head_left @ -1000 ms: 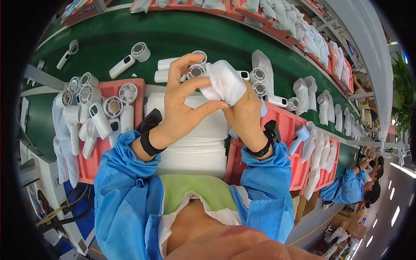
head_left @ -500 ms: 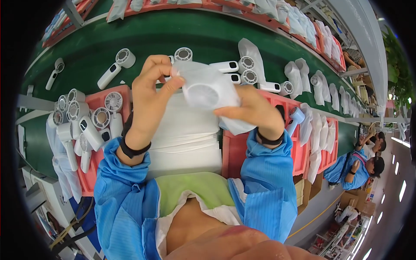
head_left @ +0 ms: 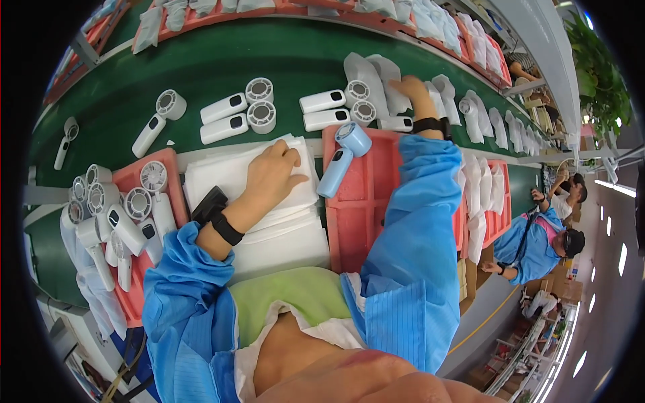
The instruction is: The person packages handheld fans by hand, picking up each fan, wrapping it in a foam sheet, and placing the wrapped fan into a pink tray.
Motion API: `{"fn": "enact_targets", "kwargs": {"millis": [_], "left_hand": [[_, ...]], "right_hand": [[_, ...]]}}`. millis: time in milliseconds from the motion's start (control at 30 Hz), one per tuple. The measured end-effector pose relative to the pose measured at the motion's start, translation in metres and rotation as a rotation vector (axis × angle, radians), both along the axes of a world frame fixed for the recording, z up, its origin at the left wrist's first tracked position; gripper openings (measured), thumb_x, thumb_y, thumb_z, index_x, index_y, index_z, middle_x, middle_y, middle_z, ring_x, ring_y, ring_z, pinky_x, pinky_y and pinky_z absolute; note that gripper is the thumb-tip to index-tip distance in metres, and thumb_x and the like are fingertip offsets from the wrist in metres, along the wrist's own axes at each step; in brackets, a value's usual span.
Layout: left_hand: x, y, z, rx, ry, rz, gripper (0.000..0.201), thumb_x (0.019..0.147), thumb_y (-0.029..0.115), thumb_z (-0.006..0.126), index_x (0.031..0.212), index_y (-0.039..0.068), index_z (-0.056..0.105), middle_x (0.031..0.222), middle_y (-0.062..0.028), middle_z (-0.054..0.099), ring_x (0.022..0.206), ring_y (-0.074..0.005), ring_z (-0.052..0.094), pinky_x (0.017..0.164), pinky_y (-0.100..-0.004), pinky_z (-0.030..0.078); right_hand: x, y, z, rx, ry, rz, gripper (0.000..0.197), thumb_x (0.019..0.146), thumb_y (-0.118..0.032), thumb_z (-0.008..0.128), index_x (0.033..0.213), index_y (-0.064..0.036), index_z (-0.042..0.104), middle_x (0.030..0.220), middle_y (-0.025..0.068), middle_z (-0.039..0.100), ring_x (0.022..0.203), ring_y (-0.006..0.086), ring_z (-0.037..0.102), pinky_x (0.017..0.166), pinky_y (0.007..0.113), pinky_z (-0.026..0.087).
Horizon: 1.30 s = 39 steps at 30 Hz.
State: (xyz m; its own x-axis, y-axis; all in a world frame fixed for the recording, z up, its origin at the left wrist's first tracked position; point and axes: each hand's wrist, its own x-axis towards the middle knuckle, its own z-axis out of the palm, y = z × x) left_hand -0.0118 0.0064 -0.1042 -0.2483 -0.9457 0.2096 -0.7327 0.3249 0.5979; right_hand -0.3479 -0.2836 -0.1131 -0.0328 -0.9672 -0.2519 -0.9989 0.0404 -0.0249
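My left hand rests on a stack of white translucent bags, thumb and fingers apart and partly curled. Stretched out to the far right, my right hand has its fingers on the edge of a bagged handheld fan on the green belt. The fingertips are partly hidden there. Beside it lies another frosted bag. Two white handheld fans sit just left of these bags, and another white pair lies farther left. A light blue handheld fan leans in the red tray.
At the left, a red tray is heaped with white fans. Bagged fans line the green belt to the right. More red trays of bagged items run along the far side. Co-workers are at the right.
My hands have parted: the left came down onto the bag stack, while the right carried the bagged fan away to the far right. The view has shifted slightly.
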Motion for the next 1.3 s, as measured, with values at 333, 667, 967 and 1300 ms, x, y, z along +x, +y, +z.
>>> {"fn": "enact_targets", "kwargs": {"millis": [333, 667, 967, 1300], "left_hand": [[0.001, -0.01, -0.004, 0.014, 0.075, -0.01, 0.01, 0.075, 0.014, 0.072, 0.075, 0.009, 0.063, 0.082, -0.0059, 0.057, 0.077, -0.0272, 0.06, 0.065, -0.0372, 0.049], [0.021, -0.02, -0.005, 0.215, 0.37, -0.068, 0.008, 0.077, 0.015, 0.071, 0.078, 0.009, 0.065, 0.081, -0.0066, 0.062, 0.07, -0.0243, 0.061, 0.06, -0.0343, 0.046], [0.053, -0.023, 0.039, 0.231, 0.663, -0.089, 0.009, 0.079, 0.014, 0.071, 0.081, 0.006, 0.067, 0.073, -0.002, 0.06, 0.058, -0.0103, 0.045, 0.055, -0.0251, 0.038], [0.067, 0.002, 0.081, 0.253, 1.108, -0.134, 0.013, 0.091, 0.015, 0.063, 0.089, 0.004, 0.058, 0.081, 0.0015, 0.058, 0.069, -0.0055, 0.047, 0.064, -0.0221, 0.04]], "right_hand": [[-0.108, 0.07, 0.039, 0.397, -0.208, 0.186, 0.067, 0.059, -0.014, 0.068, 0.125, -0.0076, 0.058, 0.104, 0.0125, 0.066, 0.097, 0.0229, 0.061, 0.084, 0.028, 0.047], [-0.097, 0.099, 0.063, 0.192, -0.21, 0.243, 0.06, 0.057, -0.018, 0.075, 0.114, -0.0054, 0.063, 0.096, 0.0096, 0.065, 0.085, 0.0211, 0.062, 0.077, 0.031, 0.049], [0.043, 0.181, 0.193, -0.539, -0.64, 0.182, 0.059, 0.057, -0.031, 0.078, 0.105, 0.001, 0.062, 0.088, 0.0086, 0.066, 0.077, 0.0183, 0.062, 0.074, 0.031, 0.049], [0.186, 0.227, 0.14, -0.335, -1.157, 0.87, 0.06, 0.046, -0.008, 0.076, 0.103, -0.0025, 0.058, 0.098, 0.0119, 0.056, 0.089, 0.0247, 0.056, 0.078, 0.033, 0.046]]}}
